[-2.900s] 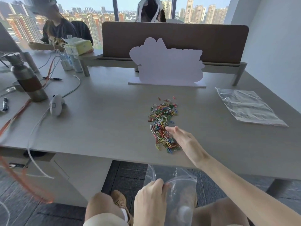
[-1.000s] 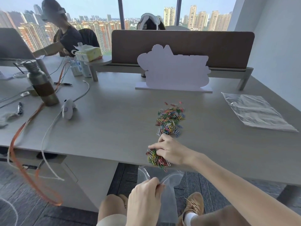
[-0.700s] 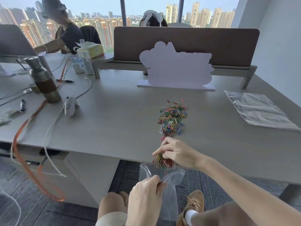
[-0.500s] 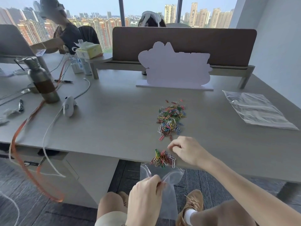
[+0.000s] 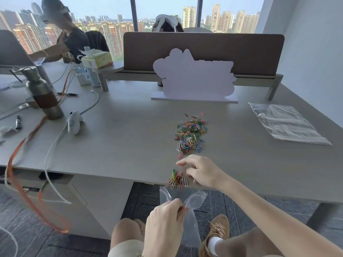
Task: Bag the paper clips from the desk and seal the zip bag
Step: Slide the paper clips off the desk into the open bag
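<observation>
Grey desk (image 5: 130, 145) by city-view windows (image 5: 104, 13) holds paper clips (image 5: 191, 133).

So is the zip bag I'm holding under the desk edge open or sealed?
Open: the left hand pinches one lip of the zip bag, its mouth gaping.

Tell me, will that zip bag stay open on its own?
Probably not. The bag looks thin and floppy: it hangs creased below the desk edge, and the left hand pinches its rim to keep the mouth open. It likely weighs almost nothing.
</observation>
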`<state>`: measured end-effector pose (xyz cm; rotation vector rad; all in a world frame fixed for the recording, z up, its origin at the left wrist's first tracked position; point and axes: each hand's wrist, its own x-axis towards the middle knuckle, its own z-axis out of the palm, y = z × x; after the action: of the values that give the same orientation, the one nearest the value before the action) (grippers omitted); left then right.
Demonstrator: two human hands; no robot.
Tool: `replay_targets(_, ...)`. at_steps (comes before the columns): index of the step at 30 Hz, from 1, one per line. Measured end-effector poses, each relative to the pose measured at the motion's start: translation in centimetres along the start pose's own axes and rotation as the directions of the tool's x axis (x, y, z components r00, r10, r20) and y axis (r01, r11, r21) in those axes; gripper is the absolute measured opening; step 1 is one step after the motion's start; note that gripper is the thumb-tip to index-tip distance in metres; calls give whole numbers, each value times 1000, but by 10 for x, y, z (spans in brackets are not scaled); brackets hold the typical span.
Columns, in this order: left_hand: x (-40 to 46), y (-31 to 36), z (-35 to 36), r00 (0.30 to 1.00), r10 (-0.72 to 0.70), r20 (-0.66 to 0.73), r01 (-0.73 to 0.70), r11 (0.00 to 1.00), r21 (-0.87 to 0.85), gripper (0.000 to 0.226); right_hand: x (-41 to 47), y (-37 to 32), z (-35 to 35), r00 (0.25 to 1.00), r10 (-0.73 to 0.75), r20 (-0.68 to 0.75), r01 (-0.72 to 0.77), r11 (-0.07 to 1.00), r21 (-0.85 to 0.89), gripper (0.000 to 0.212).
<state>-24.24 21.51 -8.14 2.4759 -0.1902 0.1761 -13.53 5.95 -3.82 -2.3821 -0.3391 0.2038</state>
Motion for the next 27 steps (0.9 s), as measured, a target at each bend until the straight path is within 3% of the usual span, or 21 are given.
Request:
replay_targets(8, 1, -3, -2, 999, 10, -34, -11, 1000, -25, 31, -9, 6, 9, 991, -104, 84, 97, 992, 86, 45)
replay_targets(13, 1, -2, -5, 999, -16, -33, 16, 1000, -11, 30, -7, 10, 10, 992, -51, -114, 58, 997, 58, 34)
replay_targets(19, 0, -4, -5, 999, -16, -45, 16, 1000, 3, 33, -18, 0, 11, 997, -69, 16, 66, 988, 140, 30)
replay_targets(24, 2, -3, -5, 998, -51, -36, 52, 998, 21, 32, 17, 18, -25, 959, 29, -280, 16, 987, 157, 26)
replay_targets(27, 4, -1, -3, 999, -33, -33, 34, 999, 37, 31, 59, 41, -53, 931, 143, -336, -105, 986, 126, 39)
